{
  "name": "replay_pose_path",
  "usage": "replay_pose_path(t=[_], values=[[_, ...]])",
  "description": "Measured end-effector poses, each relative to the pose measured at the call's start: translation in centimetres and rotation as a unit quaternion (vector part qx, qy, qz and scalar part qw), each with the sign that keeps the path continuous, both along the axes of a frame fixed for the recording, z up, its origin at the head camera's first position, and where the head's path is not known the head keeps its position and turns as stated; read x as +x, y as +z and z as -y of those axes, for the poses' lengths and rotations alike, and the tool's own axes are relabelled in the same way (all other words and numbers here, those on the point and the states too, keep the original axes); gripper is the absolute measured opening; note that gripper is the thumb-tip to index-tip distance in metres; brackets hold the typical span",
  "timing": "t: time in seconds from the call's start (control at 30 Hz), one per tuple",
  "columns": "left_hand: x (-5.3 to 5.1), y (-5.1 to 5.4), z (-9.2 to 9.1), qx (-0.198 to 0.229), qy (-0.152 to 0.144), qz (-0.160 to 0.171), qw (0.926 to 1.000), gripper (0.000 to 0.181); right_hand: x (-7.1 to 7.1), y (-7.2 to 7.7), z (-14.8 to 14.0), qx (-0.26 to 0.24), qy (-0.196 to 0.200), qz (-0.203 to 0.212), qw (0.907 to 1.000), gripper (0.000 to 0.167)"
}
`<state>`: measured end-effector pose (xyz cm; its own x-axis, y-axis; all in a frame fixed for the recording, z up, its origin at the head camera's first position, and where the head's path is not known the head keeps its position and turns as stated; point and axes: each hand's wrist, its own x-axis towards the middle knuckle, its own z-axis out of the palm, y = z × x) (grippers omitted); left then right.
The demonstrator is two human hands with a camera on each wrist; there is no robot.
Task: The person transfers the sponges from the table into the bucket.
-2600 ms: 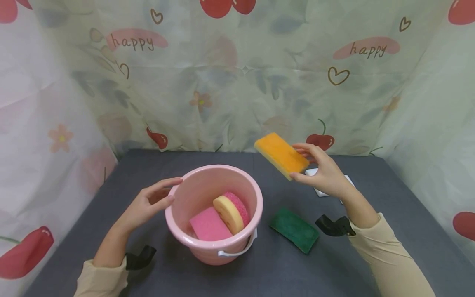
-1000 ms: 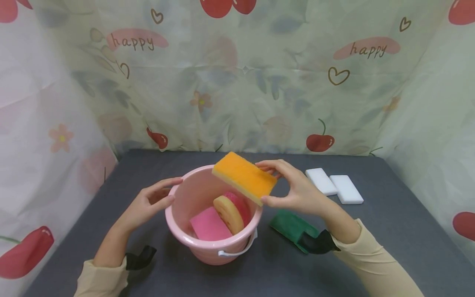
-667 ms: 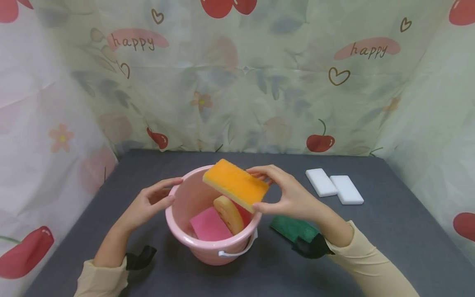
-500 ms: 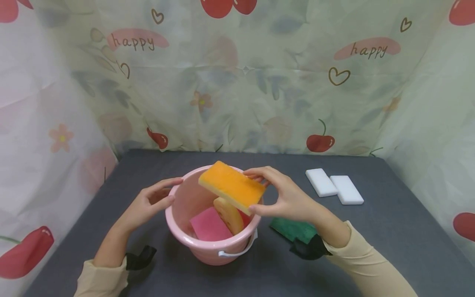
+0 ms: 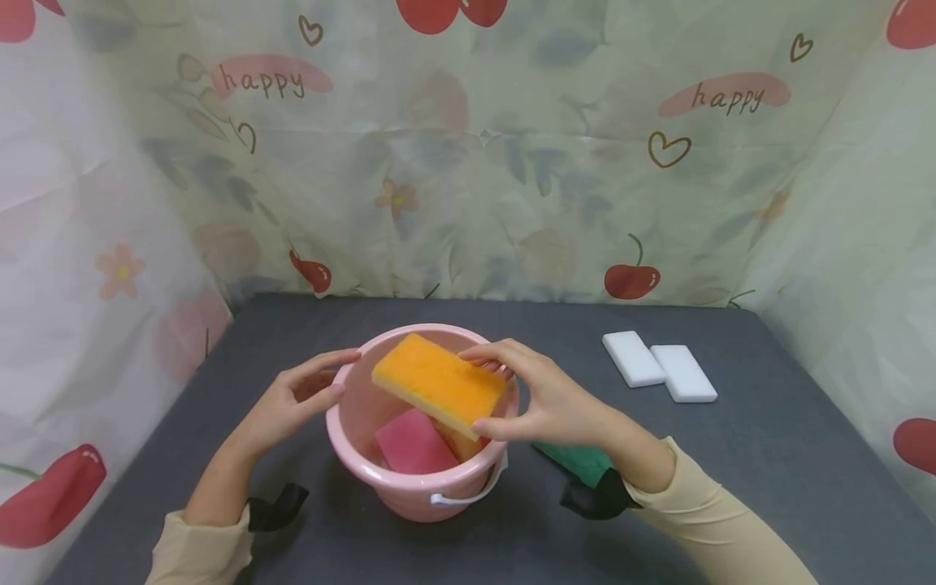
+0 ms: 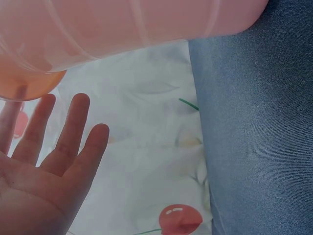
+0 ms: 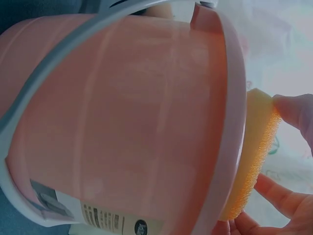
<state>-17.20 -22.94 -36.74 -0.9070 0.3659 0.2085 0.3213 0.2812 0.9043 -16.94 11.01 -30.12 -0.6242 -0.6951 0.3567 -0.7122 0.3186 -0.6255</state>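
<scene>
A pink bucket [image 5: 424, 494] stands on the table in the head view. My left hand [image 5: 281, 406] rests at its left rim; the left wrist view shows several fingers [image 6: 68, 132] extended beside the bucket wall. My right hand [image 5: 548, 402] pinches an orange and yellow sponge [image 5: 439, 382] between thumb and fingers, tilted over the bucket's mouth. In the right wrist view this sponge [image 7: 254, 152] lies partly behind the rim. Inside the bucket are a pink sponge [image 5: 415, 443] and a round yellow and red sponge [image 5: 459, 443], mostly hidden by the orange one.
A green scouring pad [image 5: 578, 461] lies right of the bucket, partly covered by the right forearm and a black wrist strap [image 5: 603, 497]. Two white sponge blocks [image 5: 633, 359] lie farther back on the dark table [image 5: 760, 455]. Printed cloth [image 5: 483, 203] hangs behind.
My right hand has carried the orange sponge left and down, from beside the bucket to over its mouth. The white blocks have come fully into sight. My left hand has stayed at the rim.
</scene>
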Motion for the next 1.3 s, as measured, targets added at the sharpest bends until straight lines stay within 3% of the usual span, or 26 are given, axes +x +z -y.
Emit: replay_pose_path(t=[0.37,1.0,1.3], values=[[0.0,0.2,-0.1,-0.005,0.003,0.002,1.0000,0.046,0.4,-0.2,0.8,-0.002,0.016,0.037,0.9992,0.061],[0.1,0.1,0.0,-0.010,0.004,0.001,0.9999,0.045,1.1,-0.8,2.1,0.022,-0.019,0.034,0.9990,0.059],[0.1,0.1,0.0,-0.004,-0.002,-0.005,1.0000,0.045,1.3,-0.8,2.6,0.036,-0.019,0.013,0.9991,0.061]])
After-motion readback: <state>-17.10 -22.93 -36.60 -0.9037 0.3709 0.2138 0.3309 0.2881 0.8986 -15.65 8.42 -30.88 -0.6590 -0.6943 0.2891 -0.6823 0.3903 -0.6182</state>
